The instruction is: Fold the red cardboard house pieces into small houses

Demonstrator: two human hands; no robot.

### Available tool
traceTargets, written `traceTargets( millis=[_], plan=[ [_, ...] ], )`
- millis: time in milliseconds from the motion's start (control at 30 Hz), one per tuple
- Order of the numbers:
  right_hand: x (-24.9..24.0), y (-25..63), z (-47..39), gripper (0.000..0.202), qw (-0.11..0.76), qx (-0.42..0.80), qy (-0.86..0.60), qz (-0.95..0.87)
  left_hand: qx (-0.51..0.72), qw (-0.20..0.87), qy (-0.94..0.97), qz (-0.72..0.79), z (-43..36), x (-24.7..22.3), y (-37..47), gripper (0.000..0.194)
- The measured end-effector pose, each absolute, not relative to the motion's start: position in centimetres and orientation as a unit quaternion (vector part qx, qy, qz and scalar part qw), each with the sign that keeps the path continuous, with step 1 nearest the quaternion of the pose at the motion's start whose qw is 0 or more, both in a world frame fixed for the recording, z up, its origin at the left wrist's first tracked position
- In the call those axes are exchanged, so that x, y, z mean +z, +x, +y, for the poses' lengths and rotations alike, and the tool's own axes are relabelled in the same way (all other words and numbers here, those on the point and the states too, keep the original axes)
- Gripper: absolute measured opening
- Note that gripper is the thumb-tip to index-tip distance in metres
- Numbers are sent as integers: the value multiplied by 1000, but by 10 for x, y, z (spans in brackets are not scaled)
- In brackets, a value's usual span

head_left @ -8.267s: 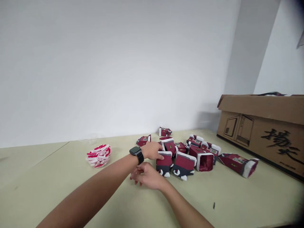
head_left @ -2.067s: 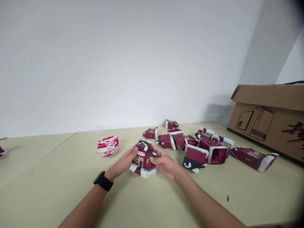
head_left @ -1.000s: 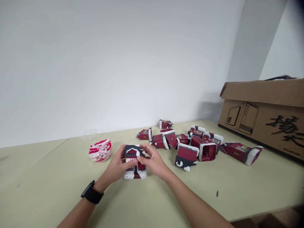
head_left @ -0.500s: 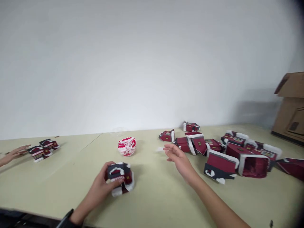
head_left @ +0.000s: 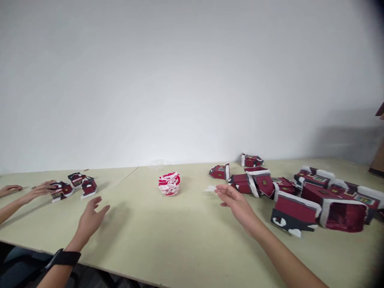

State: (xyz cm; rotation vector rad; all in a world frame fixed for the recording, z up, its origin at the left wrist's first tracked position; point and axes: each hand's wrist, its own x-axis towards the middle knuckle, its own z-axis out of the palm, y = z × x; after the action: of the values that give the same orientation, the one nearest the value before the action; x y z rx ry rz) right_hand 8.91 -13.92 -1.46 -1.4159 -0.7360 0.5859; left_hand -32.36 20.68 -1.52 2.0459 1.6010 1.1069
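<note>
My left hand (head_left: pixel 91 220) is open, its fingers apart, just in front of a small dark red toy house (head_left: pixel 89 187) with white snow-like trim. That house stands on the table at the left, beside another toy house (head_left: pixel 76 180). My right hand (head_left: pixel 234 200) is raised over the table with loosely bent fingers and holds nothing I can make out. By its fingertips shows a small translucent white piece (head_left: pixel 210 188). To its right lies a pile of similar red houses (head_left: pixel 295 208), several tipped over.
A co-worker's hand (head_left: pixel 40 192) touches a toy house (head_left: pixel 62 191) at the far left; another hand (head_left: pixel 10 190) rests behind it. A stack of red and white paper cups (head_left: pixel 169 184) stands mid-table. A cardboard box (head_left: pixel 378 160) is at the right edge, and a wall rises behind.
My left hand has moved left and let go of a toy house, which now stands near the other houses at the left. The view has shifted left; my right hand stays near the white piece.
</note>
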Motion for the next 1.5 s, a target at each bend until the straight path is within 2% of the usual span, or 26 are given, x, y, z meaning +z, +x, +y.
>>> traceTargets(
  millis=[133,333,500,700,900,1033,1100,1200,1300,1500],
  plan=[
    [-16,90,-139,51,656,256,-633,-324,353,136,791,481,163,-5,-259,63],
    [-23,91,-135,43,644,231,-642,-346,350,55,860,368,116,38,-159,42],
    [-28,96,-135,28,608,121,-682,-389,218,47,913,342,121,32,-96,34],
    [-23,106,-142,33,554,-67,-729,-398,276,82,869,402,133,-2,-78,31],
    [-15,127,-149,28,493,-182,-752,-397,310,132,850,405,132,-4,-77,28],
    [-10,149,-166,32,401,-269,-817,-315,319,150,850,393,130,-6,-74,27],
    [-10,161,-177,39,358,-264,-865,-232,324,145,851,388,130,-7,-74,27],
    [-10,176,-191,41,325,-180,-913,-168,350,135,846,379,128,-6,-73,27],
    [-9,182,-196,40,293,-112,-930,-191,396,153,828,368,123,-1,-73,27],
    [-3,167,-190,29,282,-108,-922,-242,474,221,786,330,106,5,-71,24]
  ],
)
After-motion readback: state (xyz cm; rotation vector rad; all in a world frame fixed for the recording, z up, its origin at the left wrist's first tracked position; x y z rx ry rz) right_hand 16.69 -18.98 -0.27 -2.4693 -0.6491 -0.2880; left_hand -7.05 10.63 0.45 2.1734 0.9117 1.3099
